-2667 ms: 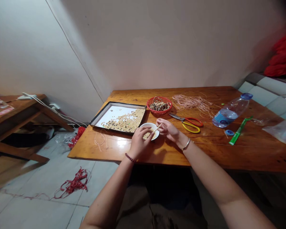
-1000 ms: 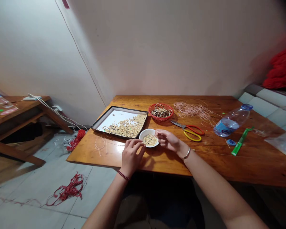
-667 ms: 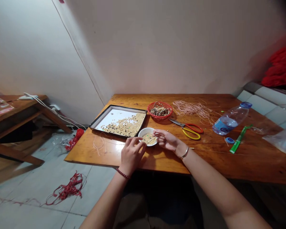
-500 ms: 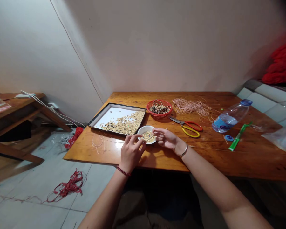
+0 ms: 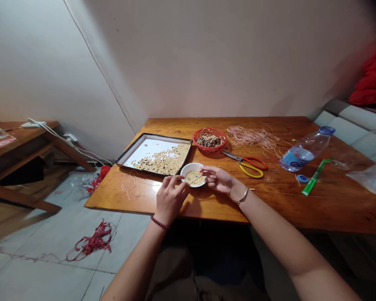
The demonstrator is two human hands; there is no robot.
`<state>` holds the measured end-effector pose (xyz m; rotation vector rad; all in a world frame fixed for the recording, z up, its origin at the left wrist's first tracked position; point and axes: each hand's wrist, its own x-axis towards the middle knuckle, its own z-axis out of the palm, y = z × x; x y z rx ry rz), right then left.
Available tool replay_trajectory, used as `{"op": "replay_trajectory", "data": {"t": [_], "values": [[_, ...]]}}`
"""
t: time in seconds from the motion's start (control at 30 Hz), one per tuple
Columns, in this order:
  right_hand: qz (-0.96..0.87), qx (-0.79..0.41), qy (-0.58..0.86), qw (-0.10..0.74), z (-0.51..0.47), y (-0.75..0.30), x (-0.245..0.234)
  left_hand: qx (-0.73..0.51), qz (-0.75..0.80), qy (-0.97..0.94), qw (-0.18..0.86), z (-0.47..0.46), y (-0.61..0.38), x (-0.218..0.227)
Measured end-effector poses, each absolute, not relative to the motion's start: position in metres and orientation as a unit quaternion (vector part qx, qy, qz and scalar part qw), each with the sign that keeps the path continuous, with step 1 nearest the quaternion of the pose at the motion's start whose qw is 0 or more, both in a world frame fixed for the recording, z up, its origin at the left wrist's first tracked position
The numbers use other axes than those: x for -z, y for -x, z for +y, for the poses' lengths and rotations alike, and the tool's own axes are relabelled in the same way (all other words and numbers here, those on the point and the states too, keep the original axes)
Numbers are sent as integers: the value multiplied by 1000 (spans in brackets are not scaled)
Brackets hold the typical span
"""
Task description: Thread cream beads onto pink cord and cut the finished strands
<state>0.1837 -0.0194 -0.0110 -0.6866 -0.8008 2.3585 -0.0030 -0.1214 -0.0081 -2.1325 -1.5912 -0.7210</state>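
Note:
My left hand (image 5: 171,195) is at the near left side of a small white bowl (image 5: 184,170), thumb and fingers pinched on a thin cord (image 5: 147,183). Loops of this cord lie on the table to the left. At the bowl's right rim my right hand (image 5: 217,179) is closed, with thumb and index finger pinching a thin strand over the bowl. Small cream beads (image 5: 194,179), a few of them coloured, fill the bowl. A fine line runs right from under my right wrist, with a few beads (image 5: 252,189) on it.
Behind the bowl are a black-edged tray (image 5: 139,147) of beads, a red basket (image 5: 209,148) of beaded strings, and scissors (image 5: 247,164). Pink cord (image 5: 252,137) lies farther back. A water bottle (image 5: 307,149), a blue cap (image 5: 302,179) and a green packet (image 5: 315,179) are at right.
My left hand has shifted slightly left, away from the right hand. The cord between the loops and my left hand shows more plainly. My right hand stays nearly in place.

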Motion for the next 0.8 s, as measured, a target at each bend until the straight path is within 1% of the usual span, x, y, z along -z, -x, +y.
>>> {"op": "replay_trajectory", "data": {"t": [0.2, 0.43, 0.6, 0.8], "values": [[-363, -821, 290, 332, -20, -180, 15, 242, -564, 767, 185, -123, 5, 10], [-363, -813, 301, 342, -20, -179, 11, 228, -562, 771, 191, -123, 7, 8], [-342, -823, 278, 359, -18, -180, 12, 230, -553, 778, 191, -124, 7, 6], [-328, -847, 215, 359, -16, -184, 12, 221, -549, 784, 186, -124, 9, 3]]}}
